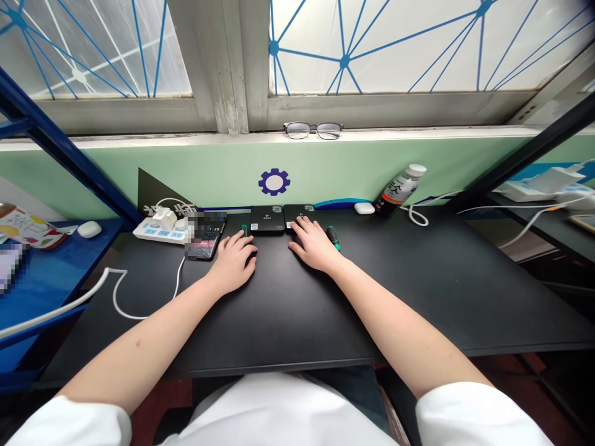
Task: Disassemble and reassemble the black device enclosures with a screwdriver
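My left hand (235,257) lies palm down on the black desk (418,291), fingers loosely curled, holding nothing; a small green-tipped tool (244,230) sits just beyond its fingertips. My right hand (314,244) rests flat with fingers spread, its fingertips touching the right of two black flat devices (300,215). The left black device (267,219) lies beside it. A green-handled screwdriver (333,236) lies right next to my right hand.
A phone (207,238) and a white power strip (160,229) with cable sit to the left. A white earbud case (364,208) and a tilted bottle (398,189) stand at the back right. Glasses (313,129) rest on the window sill. Blue shelving stands on the left.
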### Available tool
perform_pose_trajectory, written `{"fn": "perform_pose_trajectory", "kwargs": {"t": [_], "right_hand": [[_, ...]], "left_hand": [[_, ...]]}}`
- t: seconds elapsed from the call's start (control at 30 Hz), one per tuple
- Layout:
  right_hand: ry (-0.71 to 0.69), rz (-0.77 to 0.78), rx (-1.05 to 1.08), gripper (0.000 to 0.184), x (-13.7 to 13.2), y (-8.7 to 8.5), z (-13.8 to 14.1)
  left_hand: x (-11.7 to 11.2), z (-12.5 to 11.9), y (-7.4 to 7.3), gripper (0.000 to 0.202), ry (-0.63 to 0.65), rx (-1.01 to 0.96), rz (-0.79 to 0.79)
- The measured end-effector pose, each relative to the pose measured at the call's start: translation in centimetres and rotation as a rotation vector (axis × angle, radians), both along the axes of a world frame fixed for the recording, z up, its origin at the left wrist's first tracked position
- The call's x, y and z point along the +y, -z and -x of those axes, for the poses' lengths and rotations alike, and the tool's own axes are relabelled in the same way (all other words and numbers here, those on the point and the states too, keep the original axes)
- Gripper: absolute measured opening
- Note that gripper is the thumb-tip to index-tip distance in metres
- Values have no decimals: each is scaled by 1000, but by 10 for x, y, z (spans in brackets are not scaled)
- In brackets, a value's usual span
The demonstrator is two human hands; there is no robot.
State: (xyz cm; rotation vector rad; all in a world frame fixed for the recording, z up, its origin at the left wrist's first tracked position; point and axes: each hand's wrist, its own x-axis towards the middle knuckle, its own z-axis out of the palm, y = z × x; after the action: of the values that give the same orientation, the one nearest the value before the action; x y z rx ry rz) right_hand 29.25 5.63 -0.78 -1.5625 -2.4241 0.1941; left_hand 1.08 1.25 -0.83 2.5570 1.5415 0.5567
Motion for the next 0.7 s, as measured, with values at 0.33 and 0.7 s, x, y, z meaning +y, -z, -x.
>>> {"fn": "perform_pose_trajectory", "kwargs": {"t": [0.33, 0.7], "right_hand": [[5, -19, -15, 65, -3, 0, 9], [-155, -9, 30, 51, -15, -8, 32]], "left_hand": [[0, -1, -2, 29, -11, 0, 2], [0, -2, -1, 29, -45, -3, -15]]}}
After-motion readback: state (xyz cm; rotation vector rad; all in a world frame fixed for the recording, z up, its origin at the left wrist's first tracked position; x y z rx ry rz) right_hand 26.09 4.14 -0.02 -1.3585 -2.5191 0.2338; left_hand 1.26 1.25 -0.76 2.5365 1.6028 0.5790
